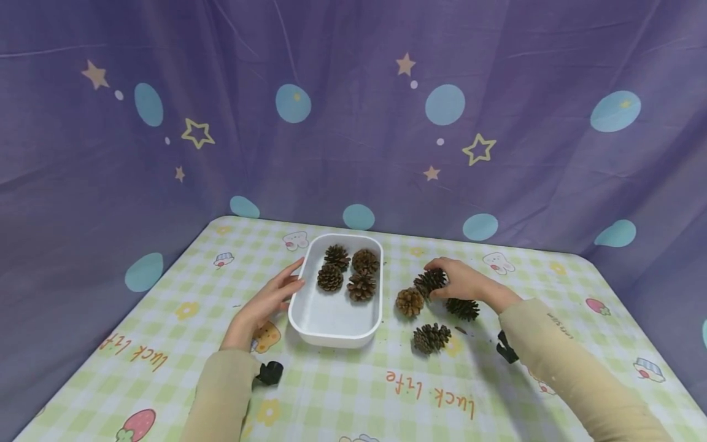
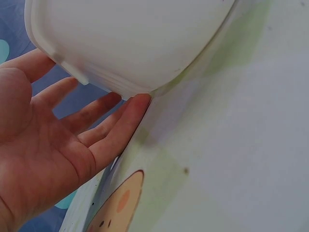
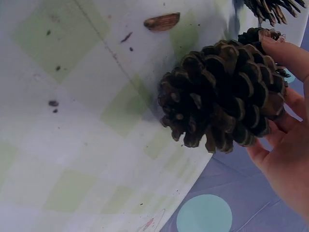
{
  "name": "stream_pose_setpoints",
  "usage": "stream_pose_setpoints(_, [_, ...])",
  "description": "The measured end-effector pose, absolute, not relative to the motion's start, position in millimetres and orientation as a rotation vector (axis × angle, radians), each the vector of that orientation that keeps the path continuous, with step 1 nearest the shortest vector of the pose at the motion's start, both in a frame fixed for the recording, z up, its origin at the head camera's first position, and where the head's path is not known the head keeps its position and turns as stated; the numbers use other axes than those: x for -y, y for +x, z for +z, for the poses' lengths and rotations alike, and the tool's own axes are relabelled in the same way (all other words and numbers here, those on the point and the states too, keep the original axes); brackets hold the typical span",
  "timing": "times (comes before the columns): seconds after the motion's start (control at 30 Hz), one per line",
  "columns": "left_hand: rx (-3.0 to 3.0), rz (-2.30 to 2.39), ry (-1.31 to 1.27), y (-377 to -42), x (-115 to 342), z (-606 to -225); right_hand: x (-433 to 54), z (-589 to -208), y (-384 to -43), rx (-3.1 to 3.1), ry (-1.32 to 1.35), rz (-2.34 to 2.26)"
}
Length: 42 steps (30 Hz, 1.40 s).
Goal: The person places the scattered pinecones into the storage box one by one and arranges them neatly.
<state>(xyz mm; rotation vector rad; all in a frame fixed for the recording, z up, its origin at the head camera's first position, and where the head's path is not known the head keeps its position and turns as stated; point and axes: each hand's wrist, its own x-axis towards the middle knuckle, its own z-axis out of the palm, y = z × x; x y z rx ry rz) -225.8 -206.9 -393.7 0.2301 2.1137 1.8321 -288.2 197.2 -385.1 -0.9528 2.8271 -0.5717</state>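
A white plastic tray (image 1: 334,331) holds several brown pine cones (image 1: 361,287) toward its far end. My left hand (image 1: 270,301) touches its left side, the extended fingertips (image 2: 140,99) against the wall and rim. To the right of the tray, my right hand (image 1: 461,282) grips a dark pine cone (image 1: 429,283) between thumb and fingers. Close about it lie a lighter pine cone (image 1: 410,302), another dark one (image 1: 463,309) beneath the wrist, and one nearer me (image 1: 432,339). In the right wrist view, a large pine cone (image 3: 222,96) hides part of the right hand's grasp.
A green-and-white checked cloth (image 1: 331,393) covers the table. A loose cone scale (image 3: 161,22) and small dark crumbs lie on it near the pine cones. Purple patterned curtain (image 1: 353,153) hangs behind and at both sides.
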Motion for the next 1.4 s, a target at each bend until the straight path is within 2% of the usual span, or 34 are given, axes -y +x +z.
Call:
stream_pose_setpoints(0.7, [-2.107,1.839,0.246,-225.5,207.4,-394.4,-171.4,-351.5,-289.2,-2.916,-0.984,-0.717])
stream_pose_setpoints(1.0, [-2.125,1.848,0.241,-240.0,214.2,-419.1,-143.2,-340.7,-283.0,-2.922,-1.059,-0.744])
stream_pose_setpoints(1.4, [-2.128,1.849,0.226,-242.9,216.1,-422.6,-104.4,-337.9,-277.7,-2.915,-1.097,-0.786])
